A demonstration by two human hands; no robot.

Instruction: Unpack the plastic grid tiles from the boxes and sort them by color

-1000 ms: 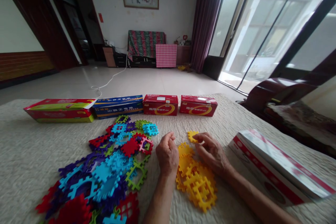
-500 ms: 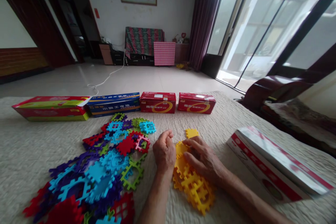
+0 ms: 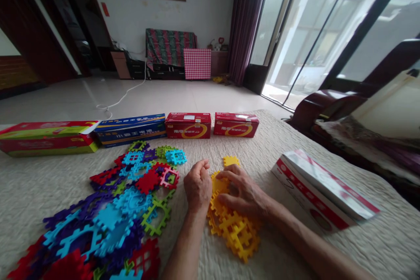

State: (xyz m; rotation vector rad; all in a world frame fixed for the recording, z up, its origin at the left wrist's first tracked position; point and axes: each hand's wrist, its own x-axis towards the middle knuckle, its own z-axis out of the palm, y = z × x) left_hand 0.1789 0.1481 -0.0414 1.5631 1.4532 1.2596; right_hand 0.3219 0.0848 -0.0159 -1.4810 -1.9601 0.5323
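Note:
A stack of yellow interlocking puzzle tiles (image 3: 234, 229) lies on the cream textured cover (image 3: 295, 249) in front of me. My right hand (image 3: 244, 192) rests on the stack's far end, fingers curled onto the top yellow tile. My left hand (image 3: 197, 183) sits just left of the stack, fingers bent in a loose fist against its edge; I cannot see anything inside it. One single yellow tile (image 3: 231, 160) lies apart, just beyond my right fingers. A spread of red, blue, purple and green tiles (image 3: 124, 205) covers the area to the left.
Along the far edge stand a green-red box (image 3: 46, 138), a blue box (image 3: 131, 129) and two red boxes (image 3: 188, 125) (image 3: 235, 124). A long red-and-white box (image 3: 323, 190) lies at the right. A dark wooden chair (image 3: 328, 105) stands beyond the right edge.
My right hand left the single yellow tile and came back onto the yellow stack. The left hand stayed beside the stack. The camera view shifted right and slightly up.

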